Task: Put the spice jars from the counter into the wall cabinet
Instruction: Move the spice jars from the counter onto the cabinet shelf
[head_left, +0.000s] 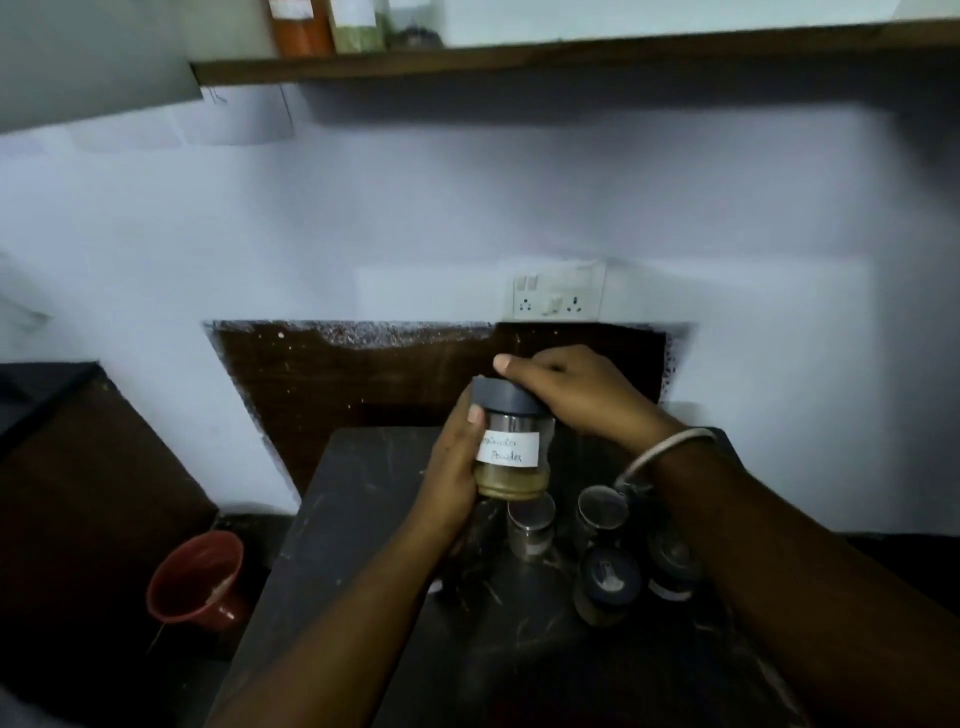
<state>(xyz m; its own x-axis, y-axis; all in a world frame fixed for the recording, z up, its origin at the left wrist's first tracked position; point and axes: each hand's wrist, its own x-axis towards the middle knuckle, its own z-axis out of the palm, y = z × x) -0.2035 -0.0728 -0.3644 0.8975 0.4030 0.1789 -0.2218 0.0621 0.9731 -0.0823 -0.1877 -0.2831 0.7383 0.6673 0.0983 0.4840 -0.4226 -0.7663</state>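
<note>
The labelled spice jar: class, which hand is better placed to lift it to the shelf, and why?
Left, probably. The left hand wraps the labelled spice jar round its body, a carrying grip; the right hand only grips the lid. Stored jars stand on the shelf at upper left.

Home kitchen: dark stone counter (363, 519), spice jars (605, 582), wall socket (558, 296).

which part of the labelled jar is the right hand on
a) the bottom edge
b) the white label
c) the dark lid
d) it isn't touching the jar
c: the right hand is curled over the dark lid of the labelled jar, while the left hand grips its body lower down.
</note>
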